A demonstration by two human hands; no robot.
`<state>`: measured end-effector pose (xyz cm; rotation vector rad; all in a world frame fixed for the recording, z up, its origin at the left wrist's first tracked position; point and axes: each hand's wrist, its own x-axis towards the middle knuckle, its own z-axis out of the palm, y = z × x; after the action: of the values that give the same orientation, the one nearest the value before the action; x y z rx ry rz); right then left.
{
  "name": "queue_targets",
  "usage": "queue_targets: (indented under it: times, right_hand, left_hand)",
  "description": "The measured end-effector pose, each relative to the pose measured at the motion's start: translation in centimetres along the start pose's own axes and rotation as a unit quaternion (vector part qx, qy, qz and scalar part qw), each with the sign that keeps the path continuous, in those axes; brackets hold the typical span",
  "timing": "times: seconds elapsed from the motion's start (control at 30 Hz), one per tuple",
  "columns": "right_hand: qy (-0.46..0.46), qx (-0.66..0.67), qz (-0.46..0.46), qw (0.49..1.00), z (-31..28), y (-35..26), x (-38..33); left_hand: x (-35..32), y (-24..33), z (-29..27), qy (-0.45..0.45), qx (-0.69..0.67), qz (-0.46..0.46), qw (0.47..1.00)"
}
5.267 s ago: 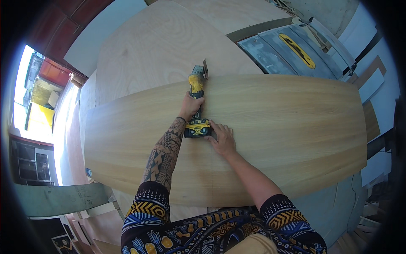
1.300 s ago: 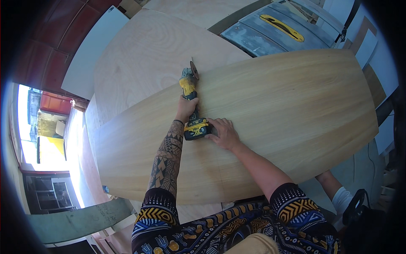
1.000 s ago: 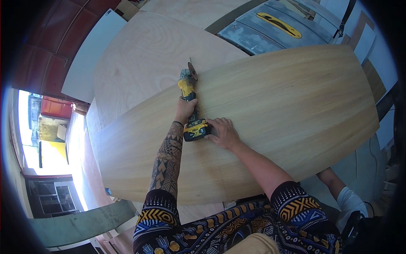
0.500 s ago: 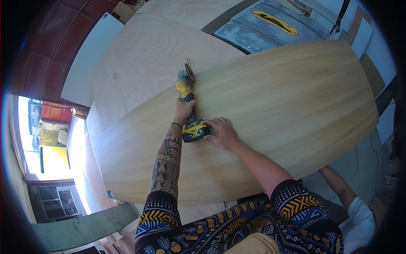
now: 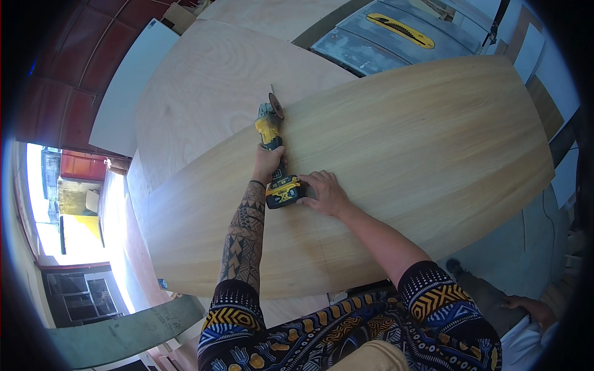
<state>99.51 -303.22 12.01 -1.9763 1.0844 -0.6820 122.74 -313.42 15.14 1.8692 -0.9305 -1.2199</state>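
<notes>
A yellow and black cordless angle grinder (image 5: 268,128) lies over a large wood-grained panel (image 5: 427,142), its head pointing away from me. At its far end a thin round disc (image 5: 276,106) stands on edge near the panel's far rim. My left hand (image 5: 268,162) is wrapped round the grinder's slim black body. My right hand (image 5: 325,194) grips the side of the battery pack (image 5: 284,192) at the near end, thumb and fingertips against it. The rest of that hand hovers low over or rests on the panel; I cannot tell which.
Pale plywood (image 5: 192,80) lies beyond the panel. A grey table saw top (image 5: 365,44) with a yellow insert plate (image 5: 401,31) stands at the far right. A co-worker's arm (image 5: 533,308) shows at lower right. A curved greenish board (image 5: 130,328) sits at lower left.
My hands and the grinder hold nearly the same pose. The co-worker at lower right has drawn their arm away from the panel's edge, and a leg and shoe now show.
</notes>
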Motion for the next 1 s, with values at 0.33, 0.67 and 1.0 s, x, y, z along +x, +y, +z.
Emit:
queue_targets:
  times: [0.33, 0.67, 1.0]
  right_hand:
    - [0.045, 0.192, 0.024, 0.98, -3.4, 2.9, -6.2]
    - [0.353, -0.194, 0.243, 0.882, -15.9, 7.3, -25.4]
    - [0.502, -0.054, 0.665, 0.55, -21.8, 14.9, -35.3]
  left_hand:
    - [-0.4, -0.1, 0.4, -0.008, -0.008, -0.011, 1.0]
    - [-0.3, -0.2, 0.3, -0.004, -0.008, -0.002, 1.0]
    - [-1.3, 0.0, 0.4, -0.001, -0.019, -0.007, 1.0]
